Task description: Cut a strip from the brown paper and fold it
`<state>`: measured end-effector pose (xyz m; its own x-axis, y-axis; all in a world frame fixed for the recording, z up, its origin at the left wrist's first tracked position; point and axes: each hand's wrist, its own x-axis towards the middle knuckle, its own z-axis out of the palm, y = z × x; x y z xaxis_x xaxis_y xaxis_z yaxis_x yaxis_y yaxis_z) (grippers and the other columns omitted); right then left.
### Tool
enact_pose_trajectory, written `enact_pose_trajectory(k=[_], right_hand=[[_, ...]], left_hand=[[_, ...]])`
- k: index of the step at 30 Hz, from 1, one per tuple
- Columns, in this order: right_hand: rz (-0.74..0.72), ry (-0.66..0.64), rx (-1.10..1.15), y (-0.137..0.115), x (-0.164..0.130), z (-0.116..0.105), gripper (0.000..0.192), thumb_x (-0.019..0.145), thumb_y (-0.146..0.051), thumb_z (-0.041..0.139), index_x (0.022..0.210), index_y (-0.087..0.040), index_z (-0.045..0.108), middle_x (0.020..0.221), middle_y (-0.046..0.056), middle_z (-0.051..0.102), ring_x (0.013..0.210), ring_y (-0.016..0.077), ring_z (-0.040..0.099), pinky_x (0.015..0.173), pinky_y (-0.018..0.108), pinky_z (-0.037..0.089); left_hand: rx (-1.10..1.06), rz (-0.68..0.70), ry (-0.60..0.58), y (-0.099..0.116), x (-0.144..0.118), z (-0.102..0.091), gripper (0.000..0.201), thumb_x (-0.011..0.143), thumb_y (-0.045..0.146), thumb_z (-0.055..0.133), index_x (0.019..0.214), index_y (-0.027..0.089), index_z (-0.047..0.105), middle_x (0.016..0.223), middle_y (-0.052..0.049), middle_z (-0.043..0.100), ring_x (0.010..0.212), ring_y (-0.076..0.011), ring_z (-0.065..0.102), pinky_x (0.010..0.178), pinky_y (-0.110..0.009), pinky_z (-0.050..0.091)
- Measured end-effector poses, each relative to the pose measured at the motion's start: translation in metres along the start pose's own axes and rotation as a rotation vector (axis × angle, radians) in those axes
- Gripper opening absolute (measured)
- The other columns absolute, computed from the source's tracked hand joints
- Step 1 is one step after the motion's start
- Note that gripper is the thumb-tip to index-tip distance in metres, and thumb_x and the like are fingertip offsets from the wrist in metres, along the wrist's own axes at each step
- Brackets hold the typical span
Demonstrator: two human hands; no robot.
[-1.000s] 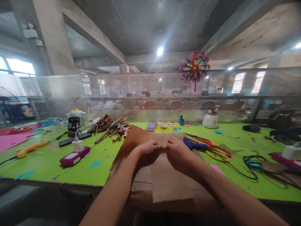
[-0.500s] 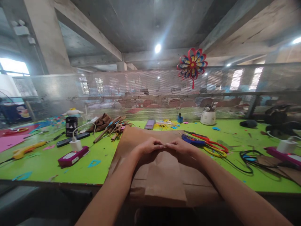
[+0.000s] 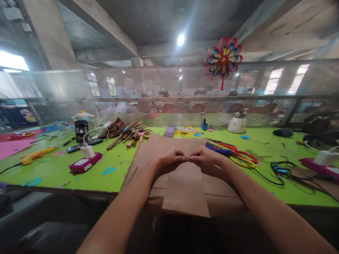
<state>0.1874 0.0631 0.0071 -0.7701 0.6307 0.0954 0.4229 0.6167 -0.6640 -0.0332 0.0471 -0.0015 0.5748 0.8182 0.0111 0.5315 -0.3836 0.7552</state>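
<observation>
Pressing down side by side, the left hand (image 3: pixel 169 157) and the right hand (image 3: pixel 205 157) rest on a large sheet of brown kraft paper (image 3: pixel 182 190) spread on the bright green tabletop (image 3: pixel 53 173). Both sets of fingers are curled, knuckles up, with the tips of the two hands touching or nearly touching at the middle; whether they pinch a fold of the paper or only bear on it cannot be told. A narrower folded flap of the same paper runs from just under the fingertips toward the person, hanging past the near table edge. Just beyond the right fingers lie scissors with red and yellow handles (image 3: pixel 239 158) and a blue-handled tool (image 3: pixel 215 149). Farther out on that side sits a coil of black cable (image 3: pixel 284 171). Beyond the left fingers is a bundle of brown paper sticks (image 3: pixel 131 138), and well off to their left a magenta power bank with a white plug (image 3: pixel 85 162).
</observation>
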Motion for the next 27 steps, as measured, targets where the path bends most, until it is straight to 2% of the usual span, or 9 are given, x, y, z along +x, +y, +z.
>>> enact_pose_trajectory(k=[6, 11, 15, 18, 22, 27], right_hand=[[-0.002, -0.060, -0.001, -0.005, -0.003, -0.007, 0.044, 0.080, -0.054, 0.047, 0.063, -0.014, 0.055, 0.054, -0.004, 0.039, 0.052, 0.0081, 0.031, 0.049, 0.022, 0.024], [-0.010, -0.082, 0.014, -0.004, -0.004, -0.008, 0.042, 0.080, -0.053, 0.048, 0.063, -0.015, 0.054, 0.055, -0.004, 0.040, 0.052, 0.0081, 0.032, 0.050, 0.023, 0.025], [-0.012, -0.073, 0.015, -0.005, -0.004, -0.006, 0.037, 0.080, -0.048, 0.049, 0.071, -0.014, 0.060, 0.060, -0.002, 0.047, 0.056, 0.0096, 0.039, 0.053, 0.023, 0.030], [-0.011, -0.012, -0.012, -0.003, -0.003, -0.006, 0.038, 0.080, -0.048, 0.049, 0.072, -0.013, 0.063, 0.061, -0.001, 0.047, 0.056, 0.0095, 0.038, 0.052, 0.023, 0.030], [0.014, 0.044, -0.011, 0.005, 0.001, -0.006, 0.042, 0.078, -0.050, 0.052, 0.065, -0.012, 0.062, 0.055, -0.003, 0.041, 0.053, 0.0081, 0.032, 0.050, 0.022, 0.026], [0.054, 0.066, 0.049, 0.016, 0.003, -0.006, 0.037, 0.073, -0.047, 0.058, 0.065, -0.011, 0.065, 0.055, -0.003, 0.044, 0.054, 0.0081, 0.033, 0.049, 0.022, 0.026]], left_hand=[[0.049, 0.013, -0.001, 0.005, 0.000, -0.001, 0.046, 0.076, 0.058, 0.055, 0.075, 0.012, 0.060, 0.060, 0.003, 0.044, 0.056, -0.0085, 0.036, 0.051, -0.021, 0.029], [0.062, 0.024, -0.002, 0.001, 0.003, 0.001, 0.045, 0.077, 0.057, 0.055, 0.071, 0.013, 0.058, 0.057, 0.003, 0.042, 0.054, -0.0077, 0.035, 0.049, -0.020, 0.028], [0.055, 0.048, 0.004, -0.007, 0.006, 0.002, 0.041, 0.078, 0.052, 0.056, 0.078, 0.011, 0.062, 0.062, 0.003, 0.047, 0.058, -0.0082, 0.038, 0.053, -0.020, 0.032], [0.020, 0.078, 0.023, -0.007, 0.006, 0.002, 0.038, 0.079, 0.048, 0.057, 0.082, 0.010, 0.065, 0.068, 0.001, 0.053, 0.063, -0.0096, 0.043, 0.060, -0.021, 0.037], [-0.009, 0.058, 0.049, 0.000, 0.004, 0.003, 0.035, 0.078, 0.044, 0.059, 0.085, 0.010, 0.067, 0.073, -0.001, 0.059, 0.067, -0.0112, 0.048, 0.065, -0.022, 0.040], [0.058, 0.054, 0.033, 0.008, -0.001, -0.003, 0.034, 0.077, 0.043, 0.059, 0.082, 0.011, 0.069, 0.072, -0.002, 0.061, 0.069, -0.0121, 0.049, 0.064, -0.021, 0.039]])
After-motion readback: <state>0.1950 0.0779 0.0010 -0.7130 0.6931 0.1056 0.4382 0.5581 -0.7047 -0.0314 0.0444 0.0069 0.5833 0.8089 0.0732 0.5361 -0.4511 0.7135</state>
